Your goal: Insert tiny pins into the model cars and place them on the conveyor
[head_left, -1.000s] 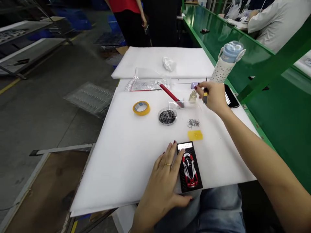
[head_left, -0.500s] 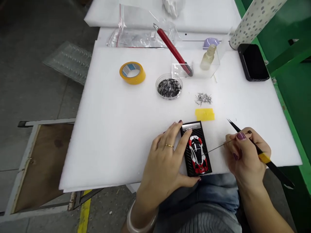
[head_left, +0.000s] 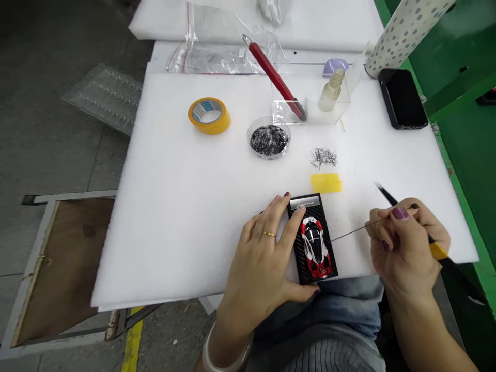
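Observation:
A small red, white and black model car [head_left: 315,245] sits on a black display base [head_left: 324,217] at the front edge of the foam-covered table. My left hand [head_left: 261,248] holds this base between fingertips at its upper left and the thumb at its lower edge. My right hand [head_left: 406,243], right of the car, pinches a thin dark needle-like rod [head_left: 354,231], its tip near the base's right side. Black tweezers with a yellow band [head_left: 438,251] are also tucked in this hand, pointing up and left. Beyond the car lie a yellow tape piece [head_left: 326,183] and a small pile of black slivers [head_left: 324,157].
A round clear dish [head_left: 268,139] holds more black slivers. Around it are a yellow tape roll [head_left: 220,121], a red cutter [head_left: 271,72] leaning on a clear box, and a small glass bottle [head_left: 330,95]. A black phone [head_left: 403,98] lies at the right edge.
My right hand has moved right with the rod and tweezers, drawing the rod's tip away from the car's body. My left hand stays on the base.

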Tool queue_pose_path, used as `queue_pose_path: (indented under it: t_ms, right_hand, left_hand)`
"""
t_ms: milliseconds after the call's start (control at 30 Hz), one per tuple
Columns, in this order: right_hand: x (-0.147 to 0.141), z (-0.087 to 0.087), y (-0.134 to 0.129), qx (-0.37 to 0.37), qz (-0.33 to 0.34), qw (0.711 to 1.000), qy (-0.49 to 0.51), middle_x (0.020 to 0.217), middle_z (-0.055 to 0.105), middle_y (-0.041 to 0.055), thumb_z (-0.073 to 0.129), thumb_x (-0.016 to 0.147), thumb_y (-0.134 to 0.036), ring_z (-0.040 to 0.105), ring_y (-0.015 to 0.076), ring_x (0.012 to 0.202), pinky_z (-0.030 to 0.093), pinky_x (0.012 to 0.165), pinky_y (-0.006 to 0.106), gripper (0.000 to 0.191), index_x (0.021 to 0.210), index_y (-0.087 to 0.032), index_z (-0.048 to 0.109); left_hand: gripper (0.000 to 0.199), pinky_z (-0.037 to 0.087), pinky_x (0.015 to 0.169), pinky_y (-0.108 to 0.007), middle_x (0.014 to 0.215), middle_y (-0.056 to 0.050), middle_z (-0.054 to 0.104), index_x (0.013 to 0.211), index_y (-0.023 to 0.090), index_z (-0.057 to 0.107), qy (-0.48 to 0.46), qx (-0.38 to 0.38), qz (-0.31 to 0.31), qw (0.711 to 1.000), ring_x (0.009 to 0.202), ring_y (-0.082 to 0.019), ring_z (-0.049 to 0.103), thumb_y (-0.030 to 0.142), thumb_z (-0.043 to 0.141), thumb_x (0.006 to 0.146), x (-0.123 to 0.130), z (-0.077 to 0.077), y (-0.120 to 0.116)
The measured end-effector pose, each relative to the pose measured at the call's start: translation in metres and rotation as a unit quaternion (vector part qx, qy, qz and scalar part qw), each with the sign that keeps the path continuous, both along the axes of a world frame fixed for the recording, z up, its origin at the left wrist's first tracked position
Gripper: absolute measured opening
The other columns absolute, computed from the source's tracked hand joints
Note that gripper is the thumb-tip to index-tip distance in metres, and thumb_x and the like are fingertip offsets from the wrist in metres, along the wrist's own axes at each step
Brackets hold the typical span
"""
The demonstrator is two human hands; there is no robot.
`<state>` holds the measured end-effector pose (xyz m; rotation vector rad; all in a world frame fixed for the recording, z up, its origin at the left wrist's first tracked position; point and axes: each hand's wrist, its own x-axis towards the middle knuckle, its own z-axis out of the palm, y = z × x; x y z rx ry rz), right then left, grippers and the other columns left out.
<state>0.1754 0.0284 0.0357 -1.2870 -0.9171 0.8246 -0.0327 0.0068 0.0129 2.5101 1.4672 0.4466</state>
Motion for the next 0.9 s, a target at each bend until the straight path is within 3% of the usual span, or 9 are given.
queue_pose_path:
  t_ms: [67,133,233,433,567,633,733,800,900]
  right_hand:
    - [0.007,0.017,0.026,0.084,-0.032,0.989,-0.120,0.061,0.060,-0.0032,0.074,0.091,-0.031,0.043,0.0105,0.042,0.031,0.044,0.031,0.028,0.068,-0.024,0.060]
    - [0.013,0.037,0.063,0.171,-0.043,0.947,-0.267,0.062,0.061,-0.0022,0.071,0.095,-0.033,0.053,0.0153,0.050,0.037,0.049,0.033,0.023,0.075,-0.025,0.065]
    - [0.015,0.060,0.123,0.205,-0.010,0.902,-0.380,0.060,0.055,-0.0022,0.061,0.101,-0.032,0.054,0.0176,0.055,0.040,0.059,0.035,0.023,0.079,-0.027,0.063]
    - [0.005,0.054,0.192,0.169,-0.014,0.872,-0.459,0.060,0.053,-0.0039,0.062,0.097,-0.022,0.048,0.0141,0.057,0.038,0.062,0.031,0.022,0.075,-0.023,0.060]
    - [0.012,0.050,0.188,0.120,0.079,0.856,-0.497,0.062,0.060,-0.0002,0.070,0.095,-0.052,0.054,0.0171,0.058,0.040,0.065,0.034,0.032,0.085,-0.022,0.072]
    - [0.019,0.052,0.172,0.157,0.090,0.886,-0.426,0.065,0.063,0.0028,0.058,0.094,-0.073,0.058,0.0198,0.058,0.041,0.063,0.036,0.053,0.092,-0.023,0.076]
    - [0.033,0.052,0.143,0.165,0.119,0.947,-0.247,0.069,0.067,0.0046,0.035,0.092,-0.087,0.062,0.0227,0.060,0.046,0.060,0.038,0.076,0.105,-0.025,0.077]
    - [0.042,0.046,0.128,0.136,0.167,0.958,-0.191,0.080,0.072,0.0044,0.044,0.091,-0.085,0.066,0.0230,0.070,0.052,0.066,0.039,0.069,0.111,-0.028,0.077]
    - [0.050,0.032,0.116,0.107,0.179,0.958,-0.195,0.096,0.077,0.0009,0.079,0.088,-0.054,0.071,0.0199,0.085,0.057,0.077,0.035,0.029,0.107,-0.032,0.080]
  left_hand:
    - [0.130,0.034,0.106,-0.044,0.161,-0.028,0.042,0.150,0.011,0.039,0.006,0.013,-0.006,1.000,0.141,-0.041,0.049,0.078,0.085,0.049,0.000,0.000,0.000]
    - [0.129,0.032,0.106,-0.043,0.160,-0.029,0.044,0.150,0.008,0.040,0.016,0.030,-0.015,0.999,0.142,-0.039,0.048,0.073,0.087,0.048,0.001,0.000,0.001]
    - [0.122,0.028,0.109,-0.041,0.157,-0.026,0.050,0.148,0.007,0.042,0.025,0.048,-0.018,0.998,0.141,-0.036,0.049,0.067,0.087,0.051,0.002,0.000,0.002]
    - [0.121,0.030,0.108,-0.042,0.151,-0.027,0.057,0.145,0.007,0.045,0.023,0.074,-0.020,0.997,0.135,-0.036,0.055,0.070,0.085,0.050,0.002,0.000,0.003]
    - [0.118,0.033,0.108,-0.042,0.152,-0.026,0.056,0.145,0.008,0.047,0.007,0.069,-0.013,0.997,0.136,-0.036,0.057,0.070,0.083,0.053,0.001,-0.001,0.002]
    - [0.114,0.036,0.108,-0.043,0.153,-0.027,0.055,0.144,0.008,0.048,-0.014,0.064,-0.008,0.998,0.137,-0.036,0.057,0.069,0.082,0.055,-0.001,-0.002,0.001]
    - [0.104,0.040,0.110,-0.046,0.153,-0.027,0.054,0.139,0.009,0.051,-0.076,0.055,-0.015,0.995,0.141,-0.037,0.054,0.073,0.073,0.061,-0.004,-0.002,0.001]
    - [0.096,0.039,0.116,-0.047,0.151,-0.023,0.058,0.139,0.011,0.052,-0.132,0.047,-0.016,0.990,0.143,-0.034,0.054,0.078,0.060,0.070,-0.005,0.000,0.000]
    - [0.088,0.033,0.126,-0.043,0.144,-0.016,0.066,0.143,0.012,0.051,-0.202,0.042,0.017,0.978,0.141,-0.027,0.057,0.077,0.046,0.083,-0.004,0.001,-0.001]
